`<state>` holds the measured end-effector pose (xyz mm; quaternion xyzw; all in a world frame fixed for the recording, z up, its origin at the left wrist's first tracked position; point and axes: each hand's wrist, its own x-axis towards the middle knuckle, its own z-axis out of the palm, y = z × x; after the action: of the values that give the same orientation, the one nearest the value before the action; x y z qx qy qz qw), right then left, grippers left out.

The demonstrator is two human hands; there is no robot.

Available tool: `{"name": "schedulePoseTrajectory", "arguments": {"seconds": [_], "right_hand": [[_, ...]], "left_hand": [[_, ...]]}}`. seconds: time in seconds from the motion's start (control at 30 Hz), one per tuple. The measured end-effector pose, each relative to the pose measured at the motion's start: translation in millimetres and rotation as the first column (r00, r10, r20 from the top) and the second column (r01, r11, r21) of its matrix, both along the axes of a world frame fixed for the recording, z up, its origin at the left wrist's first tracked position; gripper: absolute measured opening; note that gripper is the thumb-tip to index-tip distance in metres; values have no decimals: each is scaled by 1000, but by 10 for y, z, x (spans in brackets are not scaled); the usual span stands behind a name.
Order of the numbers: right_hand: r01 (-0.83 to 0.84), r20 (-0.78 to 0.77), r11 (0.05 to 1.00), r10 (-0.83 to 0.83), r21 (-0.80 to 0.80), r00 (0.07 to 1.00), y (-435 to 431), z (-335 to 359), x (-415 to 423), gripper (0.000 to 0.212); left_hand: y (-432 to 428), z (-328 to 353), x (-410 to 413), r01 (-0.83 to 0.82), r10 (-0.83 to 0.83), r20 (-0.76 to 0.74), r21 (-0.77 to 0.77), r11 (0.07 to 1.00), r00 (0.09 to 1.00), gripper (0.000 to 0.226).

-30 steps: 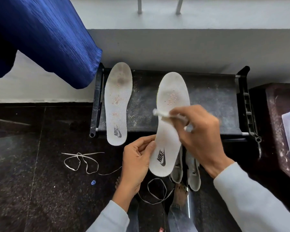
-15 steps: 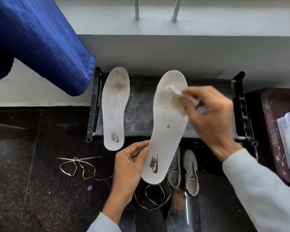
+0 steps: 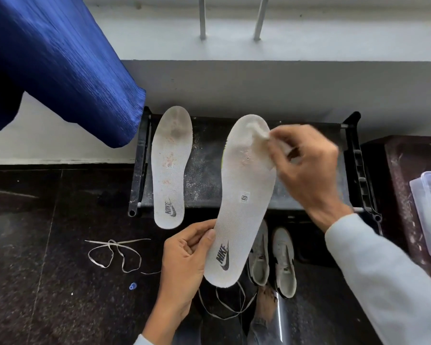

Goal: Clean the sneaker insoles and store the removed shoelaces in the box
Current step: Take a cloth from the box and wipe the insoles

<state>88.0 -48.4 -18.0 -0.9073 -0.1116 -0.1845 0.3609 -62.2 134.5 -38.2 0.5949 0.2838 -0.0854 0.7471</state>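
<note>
Right hand (image 3: 309,168) pinches a crumpled white wipe (image 3: 258,129) at the toe of the long white foam insole (image 3: 244,185), upper centre; left hand (image 3: 184,260) grips its heel below.

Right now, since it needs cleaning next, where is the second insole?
Head view: the second insole lies on the left end of the black rack, left of the held insole.

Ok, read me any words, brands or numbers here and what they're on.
"NIKE", with a swoosh: heel of the held insole.
"NIKE", with a swoosh: heel of the other insole, lying on the black rack.
Small square marks midway on both insoles: too small to read.
</note>
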Motion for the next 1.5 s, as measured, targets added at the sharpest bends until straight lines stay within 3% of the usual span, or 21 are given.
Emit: {"name": "schedulePoseTrajectory", "arguments": {"seconds": [0.1, 0.13, 0.2, 0.27, 0.33, 0.4, 0.5, 0.6, 0.77, 0.9, 1.0, 1.1, 1.17, 1.23, 1.33, 1.4, 1.5], "right_hand": [[-365, -99, 930, 359, -47, 928, 167, -66, -330, 7], [-409, -144, 910, 397, -64, 906, 162, -147, -331, 9], [-301, -169, 949, 283, -93, 944, 69, -316, -146, 11], [-50, -121, 991, 35, -127, 992, -69, -404, 102, 9], [147, -100, 983, -157, -106, 982, -201, -342, 258, 10], [188, -62, 981, -192, -56, 979, -195, -212, 225, 15], [-16, -7, 1000, 16, -4, 1000, 30, -32, -43, 9], [-235, 24, 970, 237, -58, 971, 198, -7, -303, 6], [-174, 47, 985, 173, 13, 984, 209, -43, -345, 8], [-454, -6, 874, 460, -173, 888, 149, -196, -326, 12], [-176, -25, 969, 174, -172, 984, 37, -247, -12, 15], [91, 41, 995, -88, -52, 995, -19, -85, 172, 14], [22, 88, 999, -19, -23, 996, 65, 15, 67, 14], [-216, 91, 974, 222, -67, 971, 176, 21, -144, 11], [-438, -81, 891, 431, -118, 899, 190, -181, -221, 13], [-323, -109, 932, 309, -162, 945, 115, -326, -47, 17], [22, -35, 991, -27, -134, 999, -15, -318, 233, 9]], "left_hand": [[-11, 3, -22, -6, 6, -9, -10, 1000, 1000, 22], [-17, 7, -31, -3, 3, -12, -10, 1000, 1000, 22], [-21, 3, -55, 11, -11, -19, 2, 1000, 1000, 23], [-15, 0, -78, 22, -22, -23, 11, 1000, 999, 24], [-2, 2, -90, 19, -19, -22, 15, 1000, 1000, 23], [12, 3, -90, 8, -7, -18, 19, 1000, 1000, 22], [16, 10, -93, -16, 17, -21, 17, 1000, 1000, 22], [24, 19, -109, -31, 32, -24, 18, 999, 999, 21], [44, 17, -125, -42, 42, -31, 9, 999, 999, 21], [50, 30, -154, -26, 27, -13, 39, 999, 1000, 24], [68, 27, -182, -13, 14, -22, 49, 999, 1000, 23], [69, 25, -192, -30, 32, -32, 34, 999, 999, 23], [63, 21, -191, -36, 37, -36, 34, 999, 999, 24], [54, 30, -184, -37, 38, -36, 40, 998, 999, 25], [42, 54, -171, -30, 32, -27, 46, 998, 999, 24], [43, 60, -165, -19, 20, -21, 44, 999, 1000, 22], [56, 47, -163, -19, 20, -26, 45, 999, 999, 21]]}}
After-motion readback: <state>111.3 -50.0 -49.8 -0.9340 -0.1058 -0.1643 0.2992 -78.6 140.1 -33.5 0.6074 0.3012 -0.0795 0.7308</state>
